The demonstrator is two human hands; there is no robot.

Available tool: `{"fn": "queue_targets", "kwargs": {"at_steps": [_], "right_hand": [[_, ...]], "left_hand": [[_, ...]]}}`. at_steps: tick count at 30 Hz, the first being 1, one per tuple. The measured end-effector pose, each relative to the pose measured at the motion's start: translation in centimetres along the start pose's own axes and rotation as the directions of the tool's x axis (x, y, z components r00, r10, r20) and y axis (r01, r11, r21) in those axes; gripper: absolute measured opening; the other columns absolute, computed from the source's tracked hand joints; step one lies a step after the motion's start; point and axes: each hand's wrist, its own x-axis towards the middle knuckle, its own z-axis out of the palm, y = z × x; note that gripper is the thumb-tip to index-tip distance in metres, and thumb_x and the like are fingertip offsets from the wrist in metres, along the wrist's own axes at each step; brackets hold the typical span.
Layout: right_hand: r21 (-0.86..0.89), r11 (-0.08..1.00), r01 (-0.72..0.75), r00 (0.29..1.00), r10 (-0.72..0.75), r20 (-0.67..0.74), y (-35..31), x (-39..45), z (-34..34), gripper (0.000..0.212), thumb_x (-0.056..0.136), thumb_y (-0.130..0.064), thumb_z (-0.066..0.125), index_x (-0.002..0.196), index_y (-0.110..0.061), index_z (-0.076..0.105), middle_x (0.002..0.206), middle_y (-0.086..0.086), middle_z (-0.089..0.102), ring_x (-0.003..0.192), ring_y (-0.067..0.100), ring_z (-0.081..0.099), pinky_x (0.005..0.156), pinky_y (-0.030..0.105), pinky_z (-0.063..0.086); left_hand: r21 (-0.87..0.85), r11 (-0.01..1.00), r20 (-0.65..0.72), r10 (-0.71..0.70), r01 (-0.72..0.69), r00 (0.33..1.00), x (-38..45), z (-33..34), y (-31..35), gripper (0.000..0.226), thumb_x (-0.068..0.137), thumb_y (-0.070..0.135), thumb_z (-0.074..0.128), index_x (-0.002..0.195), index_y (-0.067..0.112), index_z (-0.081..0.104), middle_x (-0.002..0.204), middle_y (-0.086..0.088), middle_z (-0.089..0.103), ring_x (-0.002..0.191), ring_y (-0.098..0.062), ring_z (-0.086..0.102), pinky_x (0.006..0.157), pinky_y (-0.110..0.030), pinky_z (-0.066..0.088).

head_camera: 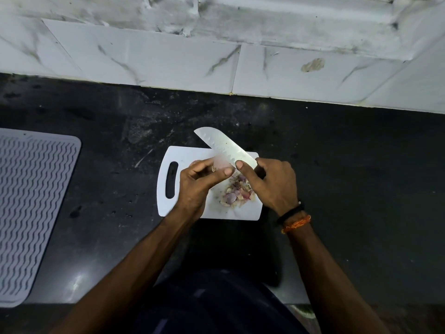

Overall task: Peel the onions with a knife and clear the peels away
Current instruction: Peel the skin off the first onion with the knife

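A pale, mostly peeled onion (220,163) is held up over the far middle of a white cutting board (185,155), pinched between the curled fingers and thumb of the left hand (199,183). Most of the onion is hidden behind those fingers, so only a whitish patch can be seen. It's touched by the blade of a wide knife (225,145), which is angled up and away to the left, tip out past the board's far edge. The knife handle is wrapped by the right hand (274,183), with the thumb laid out along the blade near the onion; the handle itself is pretty much covered by the fist.

Right under the hands, a heap of purple and tan peels (237,192) is piled on the near right part of the board, partly blocked from view by the right thumb. The board's slot handle (171,180) is on its left side, just beside the left hand.

A black band and an orange thread (295,219) are worn on the right wrist. The board is set on a dark tabletop (349,165) that's scuffed and speckled. Well off to the left, a grey ribbed mat (33,208) with wavy grooves is laid flat. White marble-look tiles (168,59) are seen along the back wall, one with a brownish chip.
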Motion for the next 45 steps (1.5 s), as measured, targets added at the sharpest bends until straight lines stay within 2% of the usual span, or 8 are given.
{"fn": "queue_targets", "kwargs": {"at_steps": [7, 11, 15, 21, 24, 28, 33, 45], "right_hand": [[0.187, 0.977, -0.098, 0.995, 0.098, 0.007, 0.6, 0.3, -0.3, 0.068, 0.083, -0.077, 0.046, 0.07, -0.015, 0.071, 0.06, 0.0, 0.066, 0.055, 0.015, 0.062, 0.057, 0.041, 0.051], [0.113, 0.991, -0.07, 0.998, 0.07, 0.003, 0.4, 0.1, -0.3, 0.067, 0.082, -0.076, 0.044, 0.061, -0.015, 0.064, 0.051, -0.003, 0.056, 0.047, 0.01, 0.049, 0.052, 0.028, 0.034], [0.074, 0.997, -0.028, 1.0, 0.028, -0.002, 0.0, -0.5, -0.1, 0.057, 0.087, -0.066, 0.051, 0.054, -0.02, 0.052, 0.046, -0.008, 0.046, 0.044, 0.009, 0.044, 0.051, 0.022, 0.028], [0.09, 0.996, -0.027, 0.999, 0.025, 0.022, 0.2, -0.6, -0.3, 0.06, 0.086, -0.066, 0.051, 0.053, -0.016, 0.054, 0.045, -0.006, 0.047, 0.043, 0.011, 0.044, 0.05, 0.021, 0.026], [0.134, 0.991, -0.024, 0.999, 0.018, 0.046, 0.3, -0.5, -0.5, 0.063, 0.087, -0.065, 0.053, 0.058, -0.01, 0.062, 0.049, 0.001, 0.054, 0.046, 0.015, 0.049, 0.05, 0.023, 0.029], [0.13, 0.99, -0.062, 0.998, 0.061, 0.017, 0.0, -0.4, -0.6, 0.056, 0.091, -0.057, 0.06, 0.054, -0.015, 0.055, 0.047, -0.005, 0.047, 0.044, 0.011, 0.043, 0.049, 0.018, 0.024], [0.048, 0.998, -0.044, 0.999, 0.043, 0.024, -0.4, -0.6, -0.5, 0.057, 0.092, -0.051, 0.063, 0.049, -0.027, 0.037, 0.043, -0.009, 0.036, 0.041, 0.009, 0.037, 0.047, 0.018, 0.024], [0.045, 0.998, -0.032, 0.993, 0.037, -0.111, -1.1, -1.3, 0.7, 0.056, 0.089, -0.069, 0.051, 0.052, -0.029, 0.034, 0.046, -0.013, 0.033, 0.042, 0.006, 0.035, 0.048, 0.024, 0.027]], "left_hand": [[-0.089, 0.995, 0.004, -0.053, 0.053, 0.999, 0.0, 0.3, 0.4, 0.039, 0.068, 0.022, 0.086, 0.102, 0.003, 0.078, 0.123, -0.035, 0.059, 0.107, -0.041, 0.068, 0.095, -0.052, 0.055], [-0.102, 0.993, 0.02, -0.06, 0.062, 0.998, -0.1, 0.3, 0.5, 0.026, 0.069, 0.025, 0.083, 0.092, 0.011, 0.082, 0.119, -0.031, 0.059, 0.103, -0.036, 0.069, 0.096, -0.054, 0.055], [-0.106, 0.992, 0.017, -0.073, 0.074, 0.997, -0.2, 0.1, 0.6, 0.033, 0.066, 0.031, 0.088, 0.092, 0.013, 0.082, 0.118, -0.027, 0.063, 0.104, -0.031, 0.07, 0.09, -0.046, 0.058], [-0.092, 0.994, 0.018, -0.061, 0.062, 0.998, -0.3, 0.1, 0.4, 0.049, 0.057, 0.046, 0.095, 0.092, 0.014, 0.082, 0.118, -0.025, 0.061, 0.106, -0.034, 0.07, 0.088, -0.045, 0.059], [-0.102, 0.993, 0.013, -0.062, 0.063, 0.998, -0.3, -0.1, 0.3, 0.036, 0.071, 0.033, 0.088, 0.094, 0.007, 0.08, 0.118, -0.029, 0.057, 0.103, -0.036, 0.069, 0.085, -0.043, 0.059], [-0.082, 0.995, 0.021, -0.051, 0.053, 0.998, -0.3, -0.1, 0.3, 0.008, 0.083, 0.016, 0.078, 0.087, 0.01, 0.081, 0.108, -0.02, 0.055, 0.093, -0.028, 0.07, 0.077, -0.038, 0.06], [-0.091, 0.994, 0.011, -0.06, 0.061, 0.998, -0.4, -0.1, 0.6, 0.02, 0.074, 0.025, 0.081, 0.086, 0.01, 0.081, 0.11, -0.02, 0.056, 0.09, -0.026, 0.071, 0.073, -0.034, 0.06], [-0.113, 0.991, -0.025, -0.074, 0.07, 0.997, -0.4, 0.4, 0.8, 0.031, 0.069, 0.024, 0.088, 0.091, 0.004, 0.079, 0.115, -0.034, 0.055, 0.091, -0.029, 0.073, 0.073, -0.034, 0.06]]}}
